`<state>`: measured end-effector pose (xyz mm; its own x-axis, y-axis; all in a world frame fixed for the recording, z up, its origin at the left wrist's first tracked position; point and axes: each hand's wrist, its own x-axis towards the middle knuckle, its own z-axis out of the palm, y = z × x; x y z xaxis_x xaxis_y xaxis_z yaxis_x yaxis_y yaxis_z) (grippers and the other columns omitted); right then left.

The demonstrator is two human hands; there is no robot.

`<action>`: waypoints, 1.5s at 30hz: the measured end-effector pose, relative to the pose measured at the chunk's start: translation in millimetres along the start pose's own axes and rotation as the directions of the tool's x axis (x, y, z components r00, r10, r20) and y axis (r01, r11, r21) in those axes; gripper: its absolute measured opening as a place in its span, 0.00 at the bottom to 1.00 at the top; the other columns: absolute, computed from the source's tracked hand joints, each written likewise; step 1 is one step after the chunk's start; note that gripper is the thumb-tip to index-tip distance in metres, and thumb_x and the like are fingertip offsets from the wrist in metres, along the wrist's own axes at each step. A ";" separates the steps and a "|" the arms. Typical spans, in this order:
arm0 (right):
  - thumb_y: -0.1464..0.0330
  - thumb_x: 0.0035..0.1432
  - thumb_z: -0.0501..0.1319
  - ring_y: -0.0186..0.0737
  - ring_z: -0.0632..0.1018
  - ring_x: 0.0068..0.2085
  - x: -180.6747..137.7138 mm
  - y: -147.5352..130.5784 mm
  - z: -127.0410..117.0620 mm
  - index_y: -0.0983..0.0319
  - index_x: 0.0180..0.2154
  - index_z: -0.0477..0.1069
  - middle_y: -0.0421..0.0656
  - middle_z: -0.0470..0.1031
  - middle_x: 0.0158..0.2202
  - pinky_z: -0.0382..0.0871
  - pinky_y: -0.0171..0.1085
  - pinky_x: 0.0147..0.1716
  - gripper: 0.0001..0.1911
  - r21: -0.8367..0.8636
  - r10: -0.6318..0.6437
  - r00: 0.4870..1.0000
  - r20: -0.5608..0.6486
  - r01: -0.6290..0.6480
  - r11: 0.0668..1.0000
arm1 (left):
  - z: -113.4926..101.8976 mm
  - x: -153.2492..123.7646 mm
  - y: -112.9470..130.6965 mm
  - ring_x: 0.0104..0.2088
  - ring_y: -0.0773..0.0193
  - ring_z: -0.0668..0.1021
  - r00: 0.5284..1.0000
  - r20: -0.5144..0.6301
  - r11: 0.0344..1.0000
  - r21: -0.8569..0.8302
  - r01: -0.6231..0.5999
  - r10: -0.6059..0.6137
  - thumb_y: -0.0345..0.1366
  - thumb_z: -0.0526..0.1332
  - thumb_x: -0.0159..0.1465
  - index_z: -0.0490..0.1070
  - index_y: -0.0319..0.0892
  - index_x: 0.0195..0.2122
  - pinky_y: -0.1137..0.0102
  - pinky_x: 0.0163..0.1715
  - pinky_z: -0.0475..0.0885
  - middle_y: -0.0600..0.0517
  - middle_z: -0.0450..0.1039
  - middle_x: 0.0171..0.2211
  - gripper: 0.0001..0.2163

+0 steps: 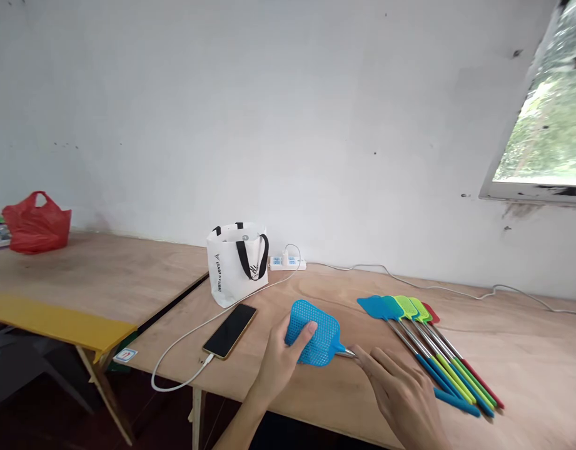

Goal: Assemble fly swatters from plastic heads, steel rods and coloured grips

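A blue fly swatter (323, 334) is held between my two hands above the front of the table. My left hand (279, 355) pinches its mesh head, with the thumb lying across the face. Around the metal shaft just below the head, my right hand (394, 389) is closed, hiding most of the shaft. The blue handle sticks out to the right beyond that hand. Right of it lies a fanned row of several fly swatters (431, 350) in blue, yellow-green and red, heads toward the wall and handles toward me.
A black phone (230, 331) lies left, joined by a white cable to a power strip (288, 262) near the wall. Beside the strip stands a white bag (236, 269) with black handles. A red plastic bag (38, 226) rests on the far-left table, across a gap.
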<state>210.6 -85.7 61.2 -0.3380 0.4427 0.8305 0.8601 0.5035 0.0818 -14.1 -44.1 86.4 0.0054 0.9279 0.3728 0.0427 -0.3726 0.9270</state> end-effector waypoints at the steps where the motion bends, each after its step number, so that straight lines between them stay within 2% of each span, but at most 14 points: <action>1: 0.68 0.73 0.48 0.33 0.76 0.25 -0.7 1.9 -0.1 0.56 0.47 0.79 0.40 0.75 0.26 0.60 0.32 0.24 0.19 0.017 -0.001 1.000 0.010 0.001 1.000 | -0.2 -1.0 -1.3 0.25 0.65 0.69 1.000 0.007 1.000 0.003 -0.005 0.005 0.53 0.66 0.62 0.69 0.42 0.26 0.73 0.26 0.66 0.55 0.66 0.23 0.19; 5: 0.65 0.73 0.50 0.34 0.77 0.26 -4.7 6.1 2.3 0.55 0.46 0.78 0.41 0.77 0.28 0.63 0.31 0.25 0.17 0.175 0.064 0.992 0.112 -0.083 0.981 | -9.4 0.9 -4.7 0.25 0.61 0.72 0.989 0.105 0.994 -0.005 -0.107 0.107 0.50 0.69 0.59 0.75 0.44 0.23 0.68 0.29 0.70 0.51 0.71 0.22 0.17; 10: 0.63 0.73 0.52 0.35 0.77 0.26 -2.4 0.8 5.9 0.56 0.39 0.79 0.40 0.75 0.25 0.67 0.30 0.26 0.17 0.425 0.121 0.951 0.285 -0.239 0.873 | -25.5 6.7 -0.9 0.39 0.47 0.79 0.892 0.378 0.967 -0.041 -0.253 0.249 0.45 0.73 0.56 0.82 0.48 0.25 0.57 0.46 0.74 0.46 0.78 0.26 0.08; 13: 0.63 0.73 0.53 0.37 0.80 0.29 -1.1 -5.1 10.9 0.55 0.46 0.79 0.40 0.79 0.29 0.71 0.30 0.29 0.15 0.450 0.131 0.950 0.283 -0.252 0.857 | -27.1 6.6 -0.6 0.29 0.56 0.77 0.959 0.247 0.987 0.036 -0.154 0.141 0.45 0.73 0.56 0.77 0.45 0.21 0.64 0.35 0.74 0.50 0.73 0.22 0.13; 16: 0.65 0.73 0.52 0.39 0.84 0.38 -4.1 -7.5 17.6 0.52 0.54 0.77 0.42 0.83 0.39 0.74 0.31 0.35 0.17 0.383 0.106 0.972 0.212 -0.182 0.905 | -27.4 7.2 0.4 0.24 0.63 0.74 0.984 0.155 0.996 0.023 0.083 -0.085 0.49 0.71 0.57 0.72 0.42 0.21 0.71 0.25 0.71 0.53 0.70 0.21 0.17; 19: 0.64 0.73 0.53 0.38 0.84 0.37 -7.5 -5.8 19.5 0.51 0.52 0.78 0.43 0.83 0.39 0.73 0.32 0.35 0.16 0.260 0.109 0.982 0.156 -0.148 0.954 | -28.8 8.9 2.9 0.28 0.58 0.79 0.902 0.265 0.929 -0.048 0.366 -0.342 0.53 0.71 0.56 0.76 0.41 0.33 0.72 0.20 0.70 0.50 0.77 0.30 0.19; 21: 0.63 0.72 0.55 0.38 0.82 0.34 -7.7 -4.5 16.5 0.52 0.49 0.80 0.43 0.83 0.36 0.72 0.32 0.33 0.15 0.189 0.139 0.985 0.103 -0.157 0.969 | -27.3 9.6 2.6 0.29 0.55 0.81 0.854 0.307 0.882 -0.085 0.463 -0.419 0.54 0.71 0.55 0.76 0.40 0.37 0.71 0.17 0.70 0.48 0.79 0.32 0.21; 25: 0.65 0.71 0.57 0.36 0.79 0.30 -4.7 -4.5 7.1 0.55 0.42 0.82 0.43 0.81 0.31 0.68 0.33 0.32 0.13 0.116 0.115 0.993 0.030 -0.118 0.986 | -16.2 9.0 -4.0 0.28 0.60 0.79 0.903 0.281 0.917 -0.142 0.373 -0.324 0.51 0.72 0.56 0.76 0.40 0.30 0.70 0.28 0.75 0.50 0.78 0.28 0.18; 29: 0.65 0.73 0.54 0.34 0.77 0.29 -3.8 -6.0 3.6 0.56 0.41 0.81 0.43 0.79 0.29 0.64 0.31 0.29 0.16 0.147 0.126 0.983 0.137 -0.146 0.978 | -13.0 9.0 -6.9 0.29 0.60 0.78 0.932 0.320 0.980 -0.042 0.195 -0.172 0.47 0.72 0.57 0.78 0.42 0.25 0.69 0.31 0.74 0.51 0.77 0.25 0.14; 34: 0.64 0.73 0.52 0.34 0.77 0.28 -5.0 -10.4 11.0 0.58 0.41 0.81 0.42 0.79 0.29 0.63 0.31 0.27 0.18 0.322 0.177 0.951 0.252 -0.255 0.912 | -26.6 11.4 -2.3 0.36 0.54 0.80 0.922 0.387 1.000 0.006 0.008 -0.009 0.42 0.73 0.56 0.83 0.44 0.28 0.68 0.35 0.75 0.48 0.80 0.31 0.07; 37: 0.66 0.73 0.53 0.34 0.78 0.29 -5.4 -12.7 15.8 0.58 0.42 0.80 0.42 0.80 0.31 0.64 0.31 0.28 0.16 0.330 0.162 0.966 0.200 -0.222 0.917 | -26.0 10.9 -0.8 0.28 0.60 0.78 0.934 0.338 0.993 0.003 0.120 -0.114 0.44 0.73 0.56 0.80 0.42 0.24 0.70 0.29 0.73 0.50 0.77 0.25 0.11; 41: 0.69 0.71 0.56 0.33 0.76 0.28 -5.7 -11.0 15.6 0.58 0.40 0.80 0.41 0.78 0.28 0.62 0.32 0.29 0.13 0.131 0.095 0.993 0.070 -0.103 0.986 | -10.3 9.3 -2.1 0.27 0.61 0.79 0.912 0.271 0.917 -0.170 0.362 -0.309 0.48 0.74 0.54 0.78 0.40 0.27 0.69 0.29 0.75 0.49 0.78 0.27 0.15; 43: 0.70 0.70 0.57 0.32 0.74 0.27 -5.7 -8.3 13.0 0.58 0.38 0.80 0.40 0.76 0.25 0.61 0.33 0.28 0.13 0.087 0.080 0.996 0.035 -0.083 0.993 | -2.7 8.6 -4.8 0.28 0.60 0.80 0.910 0.267 0.897 -0.229 0.379 -0.316 0.48 0.75 0.53 0.79 0.39 0.29 0.68 0.31 0.76 0.48 0.80 0.29 0.16; 45: 0.70 0.70 0.56 0.32 0.74 0.26 -5.6 -5.4 9.5 0.58 0.38 0.80 0.40 0.75 0.25 0.60 0.32 0.26 0.13 0.120 0.096 0.995 0.026 -0.099 0.988 | 0.5 7.9 -8.4 0.27 0.60 0.79 0.934 0.264 0.925 -0.227 0.304 -0.242 0.48 0.75 0.52 0.79 0.39 0.28 0.68 0.30 0.75 0.49 0.79 0.27 0.16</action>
<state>204.2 -83.9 50.9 -0.2632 0.5080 0.8202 0.8370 0.5430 -0.0677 -13.9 -33.6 81.5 0.2585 0.9594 0.1131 -0.1858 -0.0655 0.9804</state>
